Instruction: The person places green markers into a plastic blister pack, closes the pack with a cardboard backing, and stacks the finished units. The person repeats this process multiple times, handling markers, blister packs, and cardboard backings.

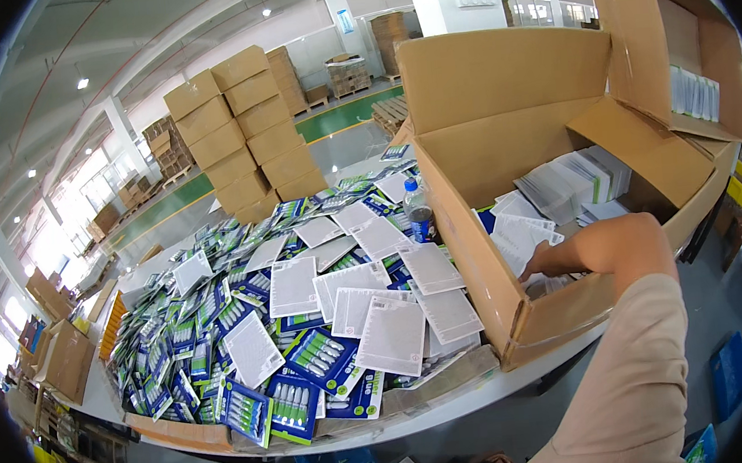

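Observation:
My right hand reaches down inside a large open cardboard box, its fingertips against loose white-backed blister cards. The front wall of the box and the hand itself hide part of the fingers, so a grip on a card cannot be made out. Behind the hand, a row of packed blister cards stands on edge in the box. Left of the box spreads a heap of super glue blister packs, some face up with small tubes showing, others with white backs upward. My left hand is out of view.
A plastic bottle with a blue cap stands between heap and box. Another open carton sits at the box's far right. Cardboard strips edge the white table. Stacked cartons rise beyond it. Blue bins lie on the floor.

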Tool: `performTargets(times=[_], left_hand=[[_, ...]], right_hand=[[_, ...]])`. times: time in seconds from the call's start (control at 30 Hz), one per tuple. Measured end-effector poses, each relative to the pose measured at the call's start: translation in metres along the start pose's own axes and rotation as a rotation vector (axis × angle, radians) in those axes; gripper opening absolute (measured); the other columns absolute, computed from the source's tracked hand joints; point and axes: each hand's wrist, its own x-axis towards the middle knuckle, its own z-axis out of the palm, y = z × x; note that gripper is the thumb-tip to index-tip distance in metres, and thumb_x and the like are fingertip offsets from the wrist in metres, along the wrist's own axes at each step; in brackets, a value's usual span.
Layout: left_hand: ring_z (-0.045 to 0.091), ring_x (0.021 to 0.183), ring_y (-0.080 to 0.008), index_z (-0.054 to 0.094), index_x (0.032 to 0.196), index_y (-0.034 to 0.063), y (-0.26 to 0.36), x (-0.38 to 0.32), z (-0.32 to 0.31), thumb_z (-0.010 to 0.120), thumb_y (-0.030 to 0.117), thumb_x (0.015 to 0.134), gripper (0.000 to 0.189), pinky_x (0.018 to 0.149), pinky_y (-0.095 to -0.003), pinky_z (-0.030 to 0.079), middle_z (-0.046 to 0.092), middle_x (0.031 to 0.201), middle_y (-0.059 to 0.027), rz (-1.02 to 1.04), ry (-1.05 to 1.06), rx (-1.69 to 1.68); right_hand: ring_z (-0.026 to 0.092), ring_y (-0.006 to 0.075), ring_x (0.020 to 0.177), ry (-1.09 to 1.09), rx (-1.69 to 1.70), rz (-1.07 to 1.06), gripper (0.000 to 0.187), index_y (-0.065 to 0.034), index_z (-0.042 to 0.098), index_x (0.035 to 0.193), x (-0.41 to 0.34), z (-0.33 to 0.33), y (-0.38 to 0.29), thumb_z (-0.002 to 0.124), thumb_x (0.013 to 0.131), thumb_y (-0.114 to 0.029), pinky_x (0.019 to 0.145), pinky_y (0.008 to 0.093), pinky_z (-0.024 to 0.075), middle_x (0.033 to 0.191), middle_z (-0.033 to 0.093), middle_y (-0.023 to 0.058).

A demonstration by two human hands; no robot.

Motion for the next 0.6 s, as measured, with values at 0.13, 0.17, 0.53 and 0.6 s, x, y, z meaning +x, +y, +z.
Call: performTargets(times=[0.13, 0.17, 0.53, 0.6], left_hand=[[0.057, 0.054, -0.0157, 0.074, 0.099, 0.0021, 0.007, 0.004, 0.006, 0.068, 0.014, 0.097, 0.013, 0.054, -0.0316, 0.049, 0.066, 0.068, -0.0132, 0.02, -0.036, -0.043], [0.057, 0.054, -0.0158, 0.074, 0.099, 0.0022, 0.009, 0.005, 0.006, 0.068, 0.014, 0.097, 0.013, 0.054, -0.0318, 0.049, 0.066, 0.068, -0.0134, 0.008, -0.067, -0.04], [0.067, 0.065, -0.0114, 0.074, 0.102, 0.0025, 0.009, 0.005, -0.021, 0.066, 0.019, 0.1, 0.018, 0.062, -0.0281, 0.054, 0.073, 0.075, -0.0094, -0.119, -0.084, -0.124], [0.064, 0.068, -0.0082, 0.074, 0.101, -0.0003, 0.006, 0.005, -0.026, 0.065, 0.017, 0.102, 0.02, 0.064, -0.026, 0.052, 0.071, 0.075, -0.0057, -0.1, -0.081, -0.194]], right_hand=[[0.06, 0.0379, 0.124, 0.119, 0.042, -0.081, 0.106, 0.0096, 0.04, 0.14, -0.009, -0.002, -0.026, 0.095, 0.064, -0.04, 0.1, 0.0445, 0.0533, 0.136, 0.057, 0.0288], [0.06, 0.0384, 0.125, 0.123, 0.048, -0.118, 0.103, 0.0105, 0.042, 0.141, -0.008, -0.001, -0.035, 0.094, 0.065, -0.037, 0.102, 0.0451, 0.0522, 0.139, 0.056, 0.0283], [0.065, 0.0342, 0.115, -0.196, 0.466, -0.195, 0.069, 0.0028, 0.064, 0.13, -0.053, -0.128, -0.041, 0.091, 0.07, -0.02, 0.096, 0.0429, 0.0529, 0.131, 0.065, 0.0214], [0.069, 0.0335, 0.108, -0.134, 0.704, -0.282, 0.062, 0.0032, 0.065, 0.126, -0.07, -0.151, -0.022, 0.089, 0.072, -0.015, 0.094, 0.0445, 0.0543, 0.125, 0.069, 0.0207]])
